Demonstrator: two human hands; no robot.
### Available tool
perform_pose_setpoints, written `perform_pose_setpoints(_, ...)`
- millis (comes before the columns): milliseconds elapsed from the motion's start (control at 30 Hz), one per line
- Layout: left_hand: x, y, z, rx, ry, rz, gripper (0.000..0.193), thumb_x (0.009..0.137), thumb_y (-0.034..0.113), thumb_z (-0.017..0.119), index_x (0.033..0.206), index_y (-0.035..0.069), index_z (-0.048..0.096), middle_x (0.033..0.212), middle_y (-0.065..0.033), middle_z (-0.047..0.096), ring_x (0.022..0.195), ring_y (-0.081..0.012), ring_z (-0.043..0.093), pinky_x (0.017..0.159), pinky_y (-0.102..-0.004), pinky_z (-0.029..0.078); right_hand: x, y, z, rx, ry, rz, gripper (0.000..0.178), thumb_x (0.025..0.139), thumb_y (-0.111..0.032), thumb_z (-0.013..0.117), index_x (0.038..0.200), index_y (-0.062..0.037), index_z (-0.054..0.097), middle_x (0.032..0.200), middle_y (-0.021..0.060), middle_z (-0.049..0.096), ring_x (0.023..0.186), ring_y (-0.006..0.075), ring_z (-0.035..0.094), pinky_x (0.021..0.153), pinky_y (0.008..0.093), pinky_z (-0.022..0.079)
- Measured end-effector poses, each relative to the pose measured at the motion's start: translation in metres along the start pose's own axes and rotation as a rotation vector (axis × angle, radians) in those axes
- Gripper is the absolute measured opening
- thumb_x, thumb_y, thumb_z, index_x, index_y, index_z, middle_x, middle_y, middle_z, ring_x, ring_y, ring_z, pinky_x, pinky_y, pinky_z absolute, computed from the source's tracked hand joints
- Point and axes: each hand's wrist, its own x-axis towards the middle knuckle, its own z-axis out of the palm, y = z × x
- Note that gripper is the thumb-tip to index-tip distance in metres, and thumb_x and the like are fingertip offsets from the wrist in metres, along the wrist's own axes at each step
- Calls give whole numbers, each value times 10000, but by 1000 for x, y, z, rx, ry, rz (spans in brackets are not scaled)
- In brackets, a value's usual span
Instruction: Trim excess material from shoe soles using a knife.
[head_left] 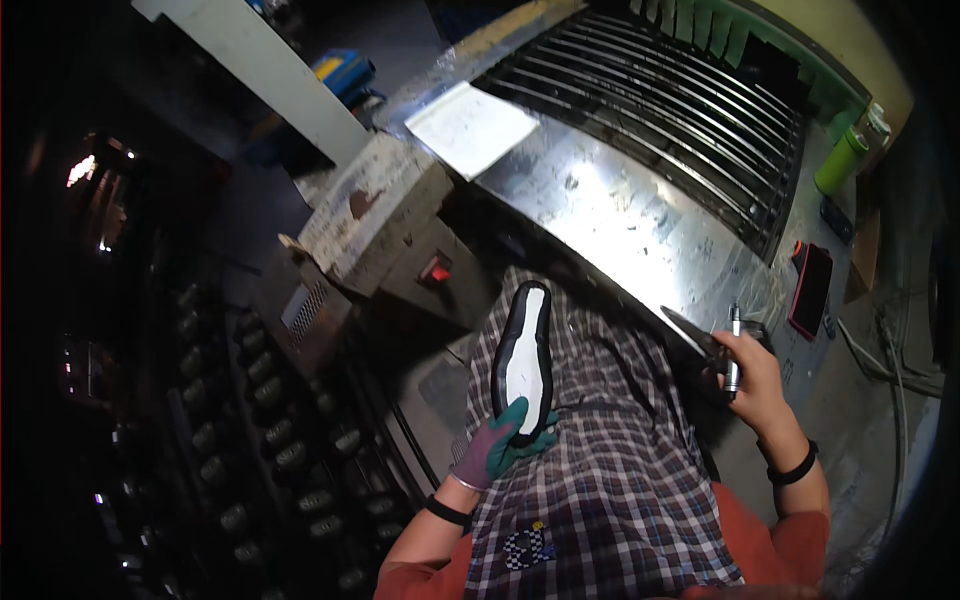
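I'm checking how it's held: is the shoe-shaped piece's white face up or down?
Up: the white face shows, ringed by black edging; left hand at its near end.

A worker (425, 545) wears a plaid apron (620, 490), orange sleeves (795, 545), black wristbands (447, 511) and a green-and-purple glove (482, 452) on the left hand (503, 446).

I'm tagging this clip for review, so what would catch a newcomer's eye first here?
Probably the white, black-rimmed sole-shaped piece, upright at the picture's centre over a plaid apron, held by the gloved left hand. Then the bare right hand, holding a pointed blade and a silver pen-like tool. Above them, the metal worktop shines brightly.
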Motion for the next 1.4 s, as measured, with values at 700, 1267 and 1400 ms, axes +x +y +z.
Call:
perform_pose_setpoints(700,9,-32,-58,-14,-168,90,552,929,255,573,1362,-25,374,1276,-132,517,1151,-235,545,975,-379,475,28,-87,160,1503,-729,670,499,907,-161,648,1335,-50,414,849,10,569,557,35,425,467,193,329)
perform_pose_setpoints(1267,6,-25,-74,-7,-286,94,539,945,268,567,1365,-30,407,1285,-167,555,1156,-228,560,991,-353,452,48,-79,115,-269,-493,-356,656,584,-39,698,1214,-163,568,812,94,585,679,276,596,566,378,493)
perform_pose_setpoints(1400,10,-33,-81,-125,-271,95,507,914,190,615,1337,-40,454,1261,-125,582,1146,-174,561,992,-309,436,58,-82,109,-388,-539,-456,698,598,-66,702,1267,-184,539,855,97,600,688,267,601,569,366,501)
